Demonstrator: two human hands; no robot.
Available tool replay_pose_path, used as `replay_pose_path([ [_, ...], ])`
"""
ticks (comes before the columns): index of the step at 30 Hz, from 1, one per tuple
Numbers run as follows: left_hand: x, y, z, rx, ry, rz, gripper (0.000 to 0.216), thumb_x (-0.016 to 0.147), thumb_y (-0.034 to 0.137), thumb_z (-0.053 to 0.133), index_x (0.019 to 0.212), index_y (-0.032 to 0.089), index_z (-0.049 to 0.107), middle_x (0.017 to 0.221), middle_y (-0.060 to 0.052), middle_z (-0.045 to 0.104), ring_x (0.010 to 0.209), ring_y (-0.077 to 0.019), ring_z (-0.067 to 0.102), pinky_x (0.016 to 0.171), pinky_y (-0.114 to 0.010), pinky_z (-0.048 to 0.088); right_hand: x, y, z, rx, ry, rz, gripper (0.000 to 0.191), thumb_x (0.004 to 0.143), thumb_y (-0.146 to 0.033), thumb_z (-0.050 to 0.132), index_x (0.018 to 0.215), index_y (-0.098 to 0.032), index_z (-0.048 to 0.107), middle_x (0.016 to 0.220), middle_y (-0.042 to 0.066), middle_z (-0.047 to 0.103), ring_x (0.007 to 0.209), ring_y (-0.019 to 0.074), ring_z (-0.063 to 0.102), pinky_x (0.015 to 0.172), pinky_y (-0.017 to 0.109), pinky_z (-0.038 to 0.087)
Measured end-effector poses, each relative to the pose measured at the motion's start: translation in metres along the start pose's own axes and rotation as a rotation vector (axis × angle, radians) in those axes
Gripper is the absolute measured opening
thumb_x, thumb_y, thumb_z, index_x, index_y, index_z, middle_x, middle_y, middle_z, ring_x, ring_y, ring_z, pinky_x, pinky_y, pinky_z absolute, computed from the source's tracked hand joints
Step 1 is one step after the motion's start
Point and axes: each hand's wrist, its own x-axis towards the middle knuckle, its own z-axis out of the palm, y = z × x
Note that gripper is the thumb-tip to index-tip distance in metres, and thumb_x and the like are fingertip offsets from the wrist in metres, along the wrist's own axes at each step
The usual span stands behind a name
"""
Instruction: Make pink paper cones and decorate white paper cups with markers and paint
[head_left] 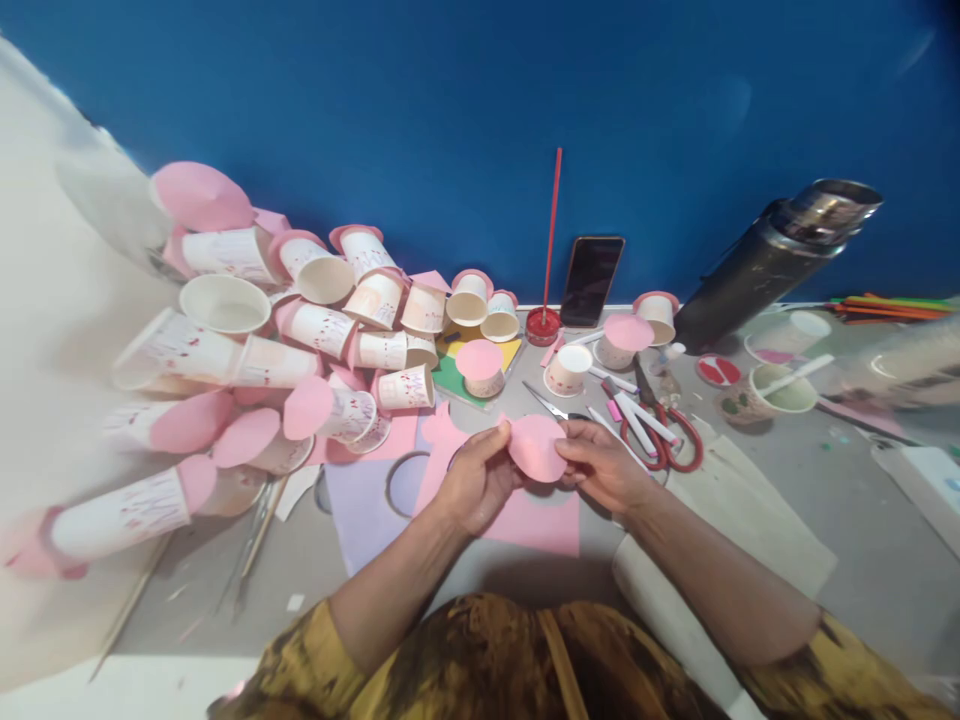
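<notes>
A round pink paper disc [538,449] is held between both hands above the table. My left hand [476,480] pinches its left edge between thumb and fingers. On the opposite edge, my right hand [600,462] grips it the same way. Beneath the hands lie a pink paper sheet [540,525] and a lilac sheet [360,510]. Just beyond the disc are small scissors [545,398] with the blades showing. A paper cup with a pink disc on top [480,368] stands beyond my left hand, and an upright white paper cup [568,370] stands farther right.
Many decorated paper cups [319,328] with pink discs crowd the left side. Red-handled scissors [686,440] and markers [637,425] lie at right. A phone [592,280] leans against the blue wall [465,130]. A dark flask [750,270] stands at back right; brushes [259,540] lie left.
</notes>
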Motion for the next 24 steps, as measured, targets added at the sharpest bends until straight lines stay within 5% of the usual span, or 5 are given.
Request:
replay_pose_path([
  [5,0.0002,-0.0014,-0.0019,0.025,0.023,0.05,0.033,0.064,0.033,0.095,0.072,0.011,0.071,0.069,-0.005,0.072,0.066,-0.0154,0.064,0.07,-0.029,0.05,-0.0001,-0.0003,0.0004,-0.002,0.006,-0.016,0.038,0.067,-0.044,0.09,0.076,-0.014,0.067,0.055,-0.004,0.051,0.046,0.0045,0.034,0.043,0.018,0.019],
  [13,-0.0009,-0.001,0.0009,-0.031,-0.063,-0.039,0.037,0.076,0.039,0.085,0.094,0.008,0.076,0.083,-0.014,0.077,0.072,-0.0238,0.07,0.069,-0.035,0.054,-0.0004,-0.0034,-0.0009,-0.009,-0.004,0.018,0.036,0.065,-0.039,0.092,0.075,-0.013,0.069,0.056,-0.003,0.051,0.047,0.0039,0.033,0.044,0.018,0.019],
  [24,0.0008,-0.0018,0.0017,0.01,-0.018,0.063,0.036,0.073,0.04,0.088,0.086,0.008,0.077,0.077,-0.012,0.076,0.067,-0.0206,0.067,0.068,-0.032,0.051,-0.0003,-0.0042,-0.0017,0.032,-0.059,0.039,0.038,0.069,-0.04,0.091,0.075,-0.016,0.063,0.052,-0.006,0.047,0.047,0.0042,0.031,0.046,0.019,0.017],
])
